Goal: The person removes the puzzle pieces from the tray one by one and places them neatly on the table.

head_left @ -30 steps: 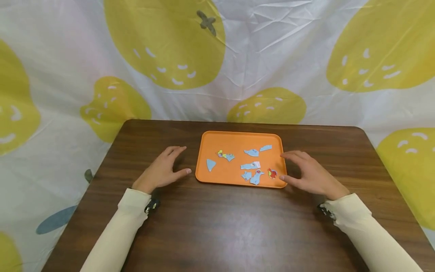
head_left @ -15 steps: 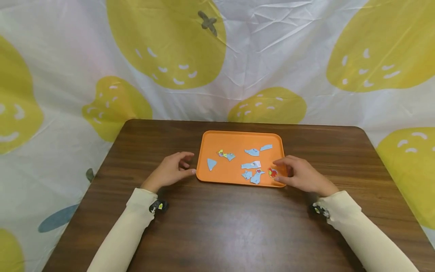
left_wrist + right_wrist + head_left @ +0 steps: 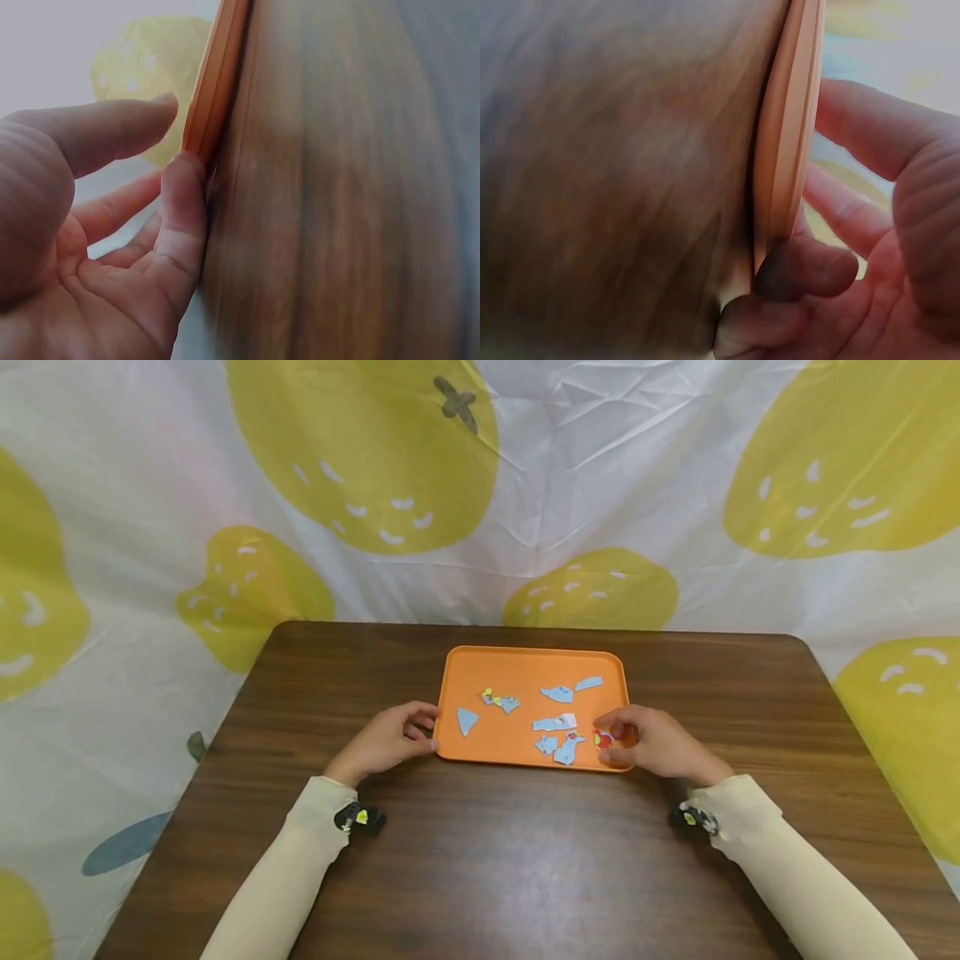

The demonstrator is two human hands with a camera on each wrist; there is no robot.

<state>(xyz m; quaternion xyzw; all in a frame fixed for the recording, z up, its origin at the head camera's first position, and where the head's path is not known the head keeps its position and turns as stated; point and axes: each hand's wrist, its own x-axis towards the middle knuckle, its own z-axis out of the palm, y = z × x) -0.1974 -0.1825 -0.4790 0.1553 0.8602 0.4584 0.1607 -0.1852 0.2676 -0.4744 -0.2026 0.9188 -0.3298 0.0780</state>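
Left hand (image 3: 386,737), orange rectangular plastic-looking tray (image 3: 525,664), right hand (image 3: 663,743): ranged along a brown wood-grain table (image 3: 480,860).
Left edge touched, thumb and fingers parted; flat light-blue paper-like scraps (image 3: 553,723) likely to slide; right edge gripped; the probably light, stiff tray is best held level by both ends.

No text, label, brand, number or sign can be read in any view.
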